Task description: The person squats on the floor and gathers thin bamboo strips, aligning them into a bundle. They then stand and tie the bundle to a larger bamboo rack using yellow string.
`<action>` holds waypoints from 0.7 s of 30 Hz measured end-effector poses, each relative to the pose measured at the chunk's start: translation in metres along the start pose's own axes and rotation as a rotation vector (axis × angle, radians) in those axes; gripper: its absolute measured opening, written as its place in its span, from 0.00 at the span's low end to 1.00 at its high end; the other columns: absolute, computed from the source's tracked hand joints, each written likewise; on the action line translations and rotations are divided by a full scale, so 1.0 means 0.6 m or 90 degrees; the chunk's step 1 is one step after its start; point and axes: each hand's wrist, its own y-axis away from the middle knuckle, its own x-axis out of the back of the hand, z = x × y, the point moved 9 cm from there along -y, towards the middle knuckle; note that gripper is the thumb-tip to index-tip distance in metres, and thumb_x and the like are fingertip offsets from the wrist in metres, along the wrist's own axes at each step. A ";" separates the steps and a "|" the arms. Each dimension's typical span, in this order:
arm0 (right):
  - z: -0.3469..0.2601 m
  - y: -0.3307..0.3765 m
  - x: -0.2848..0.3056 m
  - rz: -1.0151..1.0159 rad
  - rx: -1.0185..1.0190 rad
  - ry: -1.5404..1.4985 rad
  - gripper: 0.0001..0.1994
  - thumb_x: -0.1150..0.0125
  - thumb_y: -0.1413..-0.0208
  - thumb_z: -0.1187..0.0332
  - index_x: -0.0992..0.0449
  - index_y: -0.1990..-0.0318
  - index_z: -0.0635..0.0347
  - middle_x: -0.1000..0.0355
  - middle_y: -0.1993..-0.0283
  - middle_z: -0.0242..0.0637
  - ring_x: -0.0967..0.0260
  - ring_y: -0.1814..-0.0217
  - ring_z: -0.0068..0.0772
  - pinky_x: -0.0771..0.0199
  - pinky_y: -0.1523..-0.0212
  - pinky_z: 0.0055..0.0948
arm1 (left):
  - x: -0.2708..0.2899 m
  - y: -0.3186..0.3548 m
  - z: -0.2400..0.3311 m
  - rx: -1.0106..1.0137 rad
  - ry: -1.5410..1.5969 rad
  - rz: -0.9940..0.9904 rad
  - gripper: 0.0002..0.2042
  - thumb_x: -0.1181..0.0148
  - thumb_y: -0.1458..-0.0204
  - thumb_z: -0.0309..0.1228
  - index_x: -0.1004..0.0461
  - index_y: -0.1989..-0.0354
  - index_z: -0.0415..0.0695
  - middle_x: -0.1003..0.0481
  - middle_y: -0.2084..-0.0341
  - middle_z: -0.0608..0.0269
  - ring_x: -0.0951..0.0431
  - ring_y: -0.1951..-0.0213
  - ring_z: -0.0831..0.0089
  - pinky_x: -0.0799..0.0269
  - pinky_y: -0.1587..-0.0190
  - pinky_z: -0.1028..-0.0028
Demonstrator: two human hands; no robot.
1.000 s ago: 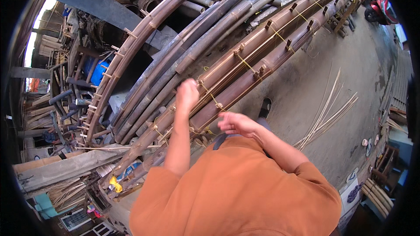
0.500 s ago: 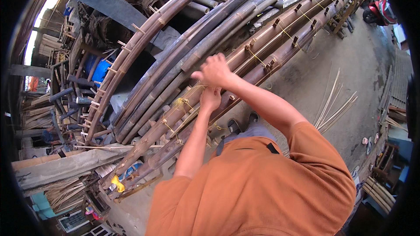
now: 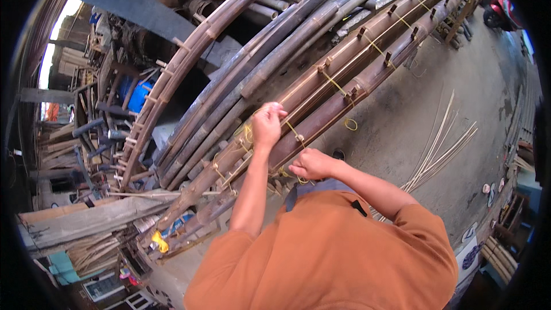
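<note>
Two long brown bamboo poles lie side by side in front of me, a far pole (image 3: 310, 89) and a near pole (image 3: 321, 123), with short wooden pegs standing along them. Yellow cord (image 3: 335, 84) crosses between the poles at several places. On the far pole, my left hand (image 3: 268, 126) is closed, beside a tuft of yellow strands; what its fingers hold is hidden. My right hand (image 3: 314, 164) is closed in a fist just on my side of the near pole. Cord runs over that pole toward this fist, and a loose bit shows below it.
Greyish bamboo poles (image 3: 252, 63) and a curved pegged pole (image 3: 172, 74) lie beyond. Thin bamboo strips (image 3: 439, 149) spread over the concrete floor at right. A yellow bundle (image 3: 160, 242) sits near the poles' left end. A red motorcycle (image 3: 505, 14) stands far right.
My hands were together over the far pole and have parted. The right hand has come down toward me past the near pole and closed; the left has moved slightly up and left.
</note>
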 end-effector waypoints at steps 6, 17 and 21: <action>-0.010 0.019 -0.038 -0.019 0.053 0.310 0.21 0.47 0.42 0.60 0.25 0.85 0.60 0.28 0.81 0.46 0.28 0.73 0.46 0.33 0.43 0.39 | 0.038 -0.155 -0.108 -0.017 -0.369 0.095 0.14 0.49 0.41 0.38 0.21 0.58 0.43 0.20 0.64 0.48 0.20 0.60 0.47 0.25 0.57 0.56; 0.011 0.017 -0.254 0.175 -0.471 -1.054 0.13 0.50 0.37 0.60 0.26 0.53 0.56 0.25 0.60 0.35 0.30 0.56 0.26 0.31 0.50 0.26 | 0.248 0.064 -0.079 0.090 -0.479 -0.040 0.13 0.54 0.40 0.33 0.23 0.63 0.38 0.23 0.66 0.40 0.22 0.60 0.46 0.27 0.57 0.57; -0.031 -0.064 -0.147 0.671 -0.225 -0.989 0.10 0.53 0.37 0.65 0.32 0.70 0.55 0.37 0.75 0.28 0.40 0.73 0.22 0.35 0.67 0.26 | 0.179 0.202 -0.135 0.087 -0.330 -0.205 0.10 0.45 0.44 0.33 0.28 0.61 0.38 0.22 0.62 0.46 0.21 0.57 0.52 0.28 0.56 0.58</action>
